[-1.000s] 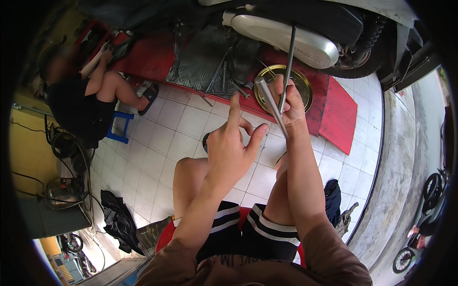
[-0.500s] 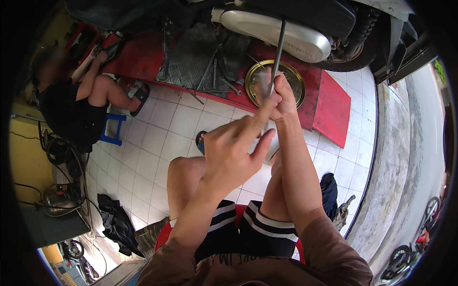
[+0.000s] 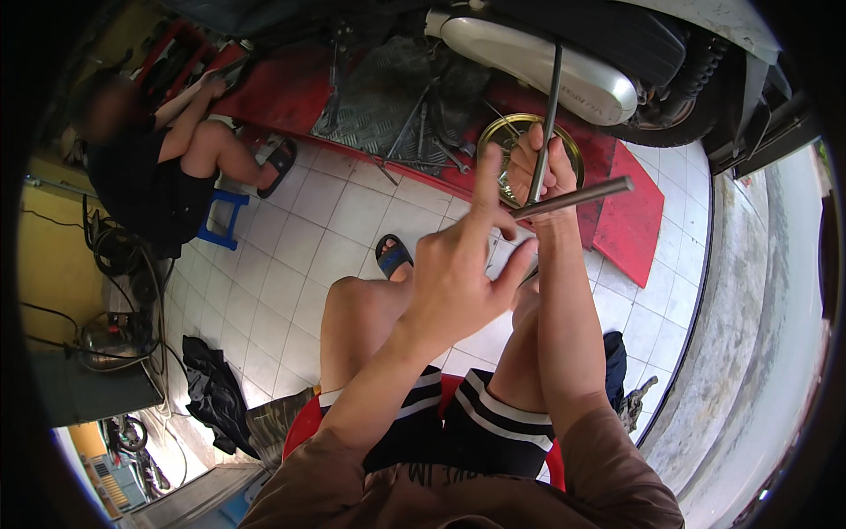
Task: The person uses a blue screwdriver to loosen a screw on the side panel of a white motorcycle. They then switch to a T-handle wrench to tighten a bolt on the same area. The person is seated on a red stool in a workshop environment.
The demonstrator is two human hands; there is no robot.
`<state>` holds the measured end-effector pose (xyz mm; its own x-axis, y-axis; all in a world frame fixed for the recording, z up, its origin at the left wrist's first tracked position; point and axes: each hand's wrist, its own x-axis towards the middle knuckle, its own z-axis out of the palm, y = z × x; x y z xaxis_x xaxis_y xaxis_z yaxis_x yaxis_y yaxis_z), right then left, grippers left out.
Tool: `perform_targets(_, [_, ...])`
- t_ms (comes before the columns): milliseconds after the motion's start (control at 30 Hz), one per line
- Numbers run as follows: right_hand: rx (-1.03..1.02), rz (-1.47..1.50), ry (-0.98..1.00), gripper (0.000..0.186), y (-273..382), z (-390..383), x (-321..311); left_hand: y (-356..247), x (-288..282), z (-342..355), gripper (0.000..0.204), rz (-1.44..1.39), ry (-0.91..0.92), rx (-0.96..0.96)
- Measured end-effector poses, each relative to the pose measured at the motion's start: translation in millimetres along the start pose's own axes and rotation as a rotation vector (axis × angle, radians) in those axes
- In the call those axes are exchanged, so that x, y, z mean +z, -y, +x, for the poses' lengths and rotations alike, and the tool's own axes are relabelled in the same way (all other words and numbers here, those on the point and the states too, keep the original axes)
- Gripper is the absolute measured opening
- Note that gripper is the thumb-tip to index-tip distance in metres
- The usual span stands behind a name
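A long steel T-handle wrench (image 3: 548,113) reaches from the silver engine cover (image 3: 538,70) of a motorbike toward me. My right hand (image 3: 560,176) is wrapped loosely round its shaft, just beyond the crossbar, palm up. The bar's near end sticks out to the right over my right wrist. My left hand (image 3: 458,280) is by the bar's other end with its fingers spread and index finger raised; whether a fingertip touches the bar is hard to tell. The wrench's far tip is hidden at the cover's edge. Behind my right hand lies a round gold-rimmed tray (image 3: 575,159).
Several wrenches (image 3: 423,132) lie on the diamond-plate mat of the red lift platform (image 3: 627,229). At the left a co-worker (image 3: 132,185) sits on a blue stool (image 3: 225,220). Hoses (image 3: 157,309) hang along the left wall. Dark cloth (image 3: 211,388) lies on the tiled floor.
The wrench's crossbar has turned and now points right. My left hand's fingers have spread, the index lifting. The whole scene has shifted slightly right in view; my right hand stays on the shaft.
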<state>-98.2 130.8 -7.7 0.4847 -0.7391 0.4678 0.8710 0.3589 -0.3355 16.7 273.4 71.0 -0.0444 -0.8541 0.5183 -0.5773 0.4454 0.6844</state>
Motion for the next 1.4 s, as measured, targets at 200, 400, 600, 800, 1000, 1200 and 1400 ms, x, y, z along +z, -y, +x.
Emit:
perform_targets(200, [-0.005,0.076,-0.033,0.028,-4,2,7,15,13,-6,0.026,-0.061,0.043,-0.203])
perform_targets(400, [-0.044,0.245,0.015,0.025,-6,6,9,-9,31,3,0.016,-0.178,0.165,-0.236])
perform_targets(600, [-0.093,0.323,0.072,0.024,0,3,2,-32,10,16,0.029,-0.005,-0.104,0.117])
perform_targets(800, [-0.029,0.262,-0.005,0.025,-3,6,9,16,-6,9,0.035,0.305,-0.147,-0.059])
perform_targets(1000, [0.087,-0.196,0.125,0.031,-19,6,20,31,-4,5,0.024,0.333,-0.208,-0.173])
perform_targets(1200, [0.056,-0.251,0.129,0.032,-19,7,20,9,16,-11,0.028,0.002,0.113,-0.014])
perform_targets(1400, [-0.006,-0.34,0.089,0.035,-12,7,15,-10,-8,1,0.059,-0.087,-0.049,-0.437])
